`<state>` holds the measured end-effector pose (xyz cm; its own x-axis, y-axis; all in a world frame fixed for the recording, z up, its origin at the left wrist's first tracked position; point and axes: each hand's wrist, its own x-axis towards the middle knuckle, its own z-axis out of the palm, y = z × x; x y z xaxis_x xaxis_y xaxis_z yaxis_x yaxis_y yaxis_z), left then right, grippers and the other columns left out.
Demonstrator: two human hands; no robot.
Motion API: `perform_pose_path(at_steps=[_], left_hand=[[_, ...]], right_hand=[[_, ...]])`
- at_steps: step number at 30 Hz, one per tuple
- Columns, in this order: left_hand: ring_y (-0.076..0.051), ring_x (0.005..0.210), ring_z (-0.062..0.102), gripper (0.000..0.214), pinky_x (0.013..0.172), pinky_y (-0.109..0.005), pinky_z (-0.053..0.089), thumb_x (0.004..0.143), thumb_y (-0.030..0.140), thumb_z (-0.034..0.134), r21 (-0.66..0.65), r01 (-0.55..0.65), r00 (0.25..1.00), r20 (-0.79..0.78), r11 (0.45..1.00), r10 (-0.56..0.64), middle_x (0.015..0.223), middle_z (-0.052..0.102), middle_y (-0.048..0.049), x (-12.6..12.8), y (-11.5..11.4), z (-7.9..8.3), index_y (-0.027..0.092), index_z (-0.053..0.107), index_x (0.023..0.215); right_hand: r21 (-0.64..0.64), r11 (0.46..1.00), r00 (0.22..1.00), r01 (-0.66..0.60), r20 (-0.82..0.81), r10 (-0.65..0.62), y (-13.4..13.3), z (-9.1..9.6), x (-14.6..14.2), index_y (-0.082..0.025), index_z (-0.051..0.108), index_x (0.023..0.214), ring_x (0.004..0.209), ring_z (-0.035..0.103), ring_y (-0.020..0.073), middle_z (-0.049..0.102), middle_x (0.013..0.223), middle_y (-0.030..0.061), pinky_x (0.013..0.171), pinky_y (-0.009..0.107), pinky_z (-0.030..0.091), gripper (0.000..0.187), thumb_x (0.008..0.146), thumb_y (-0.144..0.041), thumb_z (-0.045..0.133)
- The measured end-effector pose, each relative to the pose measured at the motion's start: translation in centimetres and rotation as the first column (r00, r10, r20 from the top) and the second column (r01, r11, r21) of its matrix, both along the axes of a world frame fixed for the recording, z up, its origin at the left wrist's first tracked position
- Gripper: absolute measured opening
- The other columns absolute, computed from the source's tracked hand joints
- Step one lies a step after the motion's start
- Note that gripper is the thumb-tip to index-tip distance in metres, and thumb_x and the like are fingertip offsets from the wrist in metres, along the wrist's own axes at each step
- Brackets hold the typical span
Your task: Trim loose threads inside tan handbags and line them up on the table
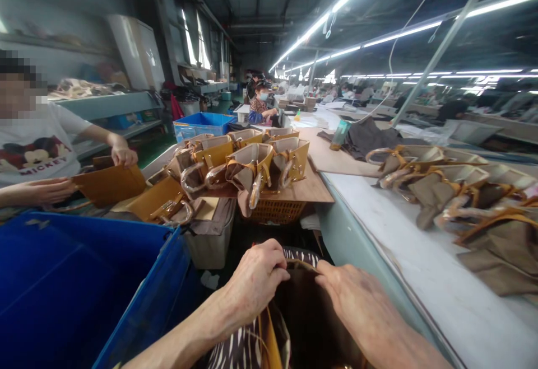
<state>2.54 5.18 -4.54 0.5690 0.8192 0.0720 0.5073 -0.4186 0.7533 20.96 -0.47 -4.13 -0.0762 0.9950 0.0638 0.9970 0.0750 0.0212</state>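
A brown handbag (313,307) with tan trim sits low in front of me, its dark opening facing up. My left hand (260,271) pinches the far left part of the bag's rim between thumb and fingers. At the rim's right side, my right hand (348,288) grips the edge, the thumb out of sight. Between the two hands runs a short stretch of the rim. Black-and-white patterned cloth lies under and beyond the bag. The bag's lower part is cut off by the frame's bottom edge.
Several tan and brown bags (250,162) with plastic-wrapped handles stand on a board ahead. More bags (458,184) line the white-topped table at right. A large blue bin (138,296) is close on my left. Beyond it, a co-worker's hands (124,150) hold a tan bag.
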Motion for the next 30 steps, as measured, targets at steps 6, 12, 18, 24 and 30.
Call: perform_pose_path(at_steps=[6,12,18,24,30], left_hand=[[-0.012,0.069,0.053,0.012,0.063,-0.023,0.034,0.071,0.015,0.054,0.031,-0.043,0.99,-0.131,0.999,0.047,0.076,0.057,0.0009,0.8,0.0,0.0,0.016,0.051,0.06],[-0.013,0.066,0.052,0.012,0.059,-0.024,0.03,0.071,0.015,0.052,0.129,-0.045,0.967,-0.243,0.991,0.075,0.072,0.058,0.0001,1.6,0.0,0.1,0.016,0.049,0.059],[-0.012,0.062,0.049,0.012,0.056,-0.024,0.025,0.071,0.017,0.051,0.144,-0.108,0.953,-0.266,0.984,0.143,0.068,0.056,0.0007,2.2,0.3,-0.3,0.017,0.046,0.06],[-0.011,0.061,0.047,0.011,0.055,-0.023,0.023,0.07,0.017,0.052,0.137,-0.114,0.934,-0.324,0.984,0.153,0.066,0.055,0.0015,2.4,0.4,-0.3,0.017,0.048,0.06],[-0.011,0.06,0.047,0.012,0.054,-0.023,0.023,0.069,0.017,0.054,0.15,-0.09,0.928,-0.347,0.985,0.138,0.064,0.055,0.0028,3.0,0.7,0.0,0.017,0.046,0.059]], right_hand=[[-0.076,0.997,0.999,0.019,-0.045,-0.023,0.0,0.4,0.3,-0.026,0.065,0.081,0.062,0.065,0.0238,0.068,0.065,0.0031,0.05,0.028,0.031,0.018,0.084,-0.016,0.05],[-0.086,0.996,0.998,0.017,-0.065,-0.023,0.2,0.6,0.4,-0.025,0.066,0.083,0.066,0.066,0.0262,0.069,0.069,0.0051,0.052,0.029,0.032,0.018,0.085,-0.016,0.051],[-0.075,0.997,0.996,0.011,-0.087,-0.017,0.4,0.8,0.6,-0.026,0.066,0.09,0.064,0.066,0.0262,0.07,0.069,0.0051,0.051,0.029,0.029,0.021,0.084,-0.014,0.05],[-0.054,0.999,0.995,0.0,-0.104,-0.005,0.2,0.7,0.6,-0.024,0.065,0.079,0.064,0.066,0.0237,0.07,0.069,0.0039,0.05,0.028,0.028,0.015,0.083,-0.015,0.054],[-0.058,0.998,0.994,-0.017,-0.108,0.011,0.2,0.6,1.0,-0.024,0.065,0.077,0.063,0.066,0.0233,0.07,0.069,0.0036,0.049,0.028,0.027,0.019,0.086,-0.018,0.05]])
